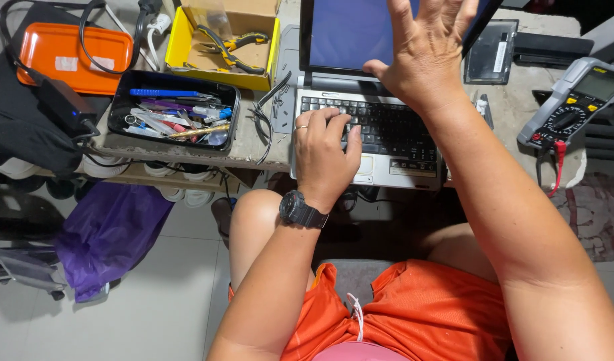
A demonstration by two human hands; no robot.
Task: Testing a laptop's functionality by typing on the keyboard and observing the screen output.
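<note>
A silver laptop [400, 170] with a black keyboard [387, 124] and a blue screen [350, 33] sits open on the workbench in front of me. My left hand [324, 150] rests on the keyboard's left side with its fingers curled down onto the keys; it wears a ring and a black wristwatch. My right hand [424, 50] is raised in front of the screen, fingers spread apart, holding nothing.
A black tray [120, 100] of small tools and a yellow box [177, 40] with pliers stand left of the laptop. An orange case [73, 57] lies far left. A grey multimeter [571, 100] sits right. A purple bag [106, 234] lies on the floor.
</note>
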